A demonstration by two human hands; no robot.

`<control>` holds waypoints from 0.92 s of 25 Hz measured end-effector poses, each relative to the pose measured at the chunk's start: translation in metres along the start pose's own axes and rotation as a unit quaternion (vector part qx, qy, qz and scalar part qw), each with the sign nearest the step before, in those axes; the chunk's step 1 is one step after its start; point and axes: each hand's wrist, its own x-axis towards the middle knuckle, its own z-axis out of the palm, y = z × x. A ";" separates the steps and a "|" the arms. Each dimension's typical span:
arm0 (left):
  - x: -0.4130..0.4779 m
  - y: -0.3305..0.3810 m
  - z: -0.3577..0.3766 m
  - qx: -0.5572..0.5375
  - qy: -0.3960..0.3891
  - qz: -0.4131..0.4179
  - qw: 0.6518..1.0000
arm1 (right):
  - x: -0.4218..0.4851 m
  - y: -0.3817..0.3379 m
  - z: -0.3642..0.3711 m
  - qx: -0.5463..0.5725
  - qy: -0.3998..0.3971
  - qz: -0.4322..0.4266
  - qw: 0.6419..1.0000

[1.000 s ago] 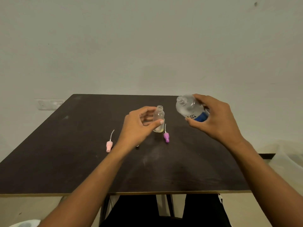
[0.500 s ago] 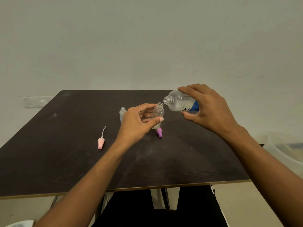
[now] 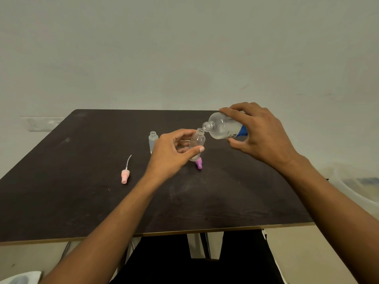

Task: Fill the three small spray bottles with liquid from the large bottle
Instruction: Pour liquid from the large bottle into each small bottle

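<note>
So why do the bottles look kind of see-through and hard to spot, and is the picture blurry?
In the head view, soft even light gives only faint shadows; the small bottle in the left hand and the large bottle in the right hand are clear plastic, so the dark table shows through. The centre is fairly sharp; the wide lens stretches the forearms at the edges.
</note>
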 end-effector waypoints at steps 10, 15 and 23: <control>0.000 -0.006 0.001 0.015 0.007 -0.005 1.000 | 0.004 0.000 -0.002 -0.040 -0.014 -0.016 0.999; 0.000 -0.007 0.002 0.022 0.008 -0.005 1.000 | 0.006 -0.001 -0.003 -0.058 -0.022 -0.025 0.998; 0.000 -0.010 0.004 0.010 0.006 -0.008 1.000 | 0.008 -0.002 -0.007 -0.071 -0.031 -0.032 0.996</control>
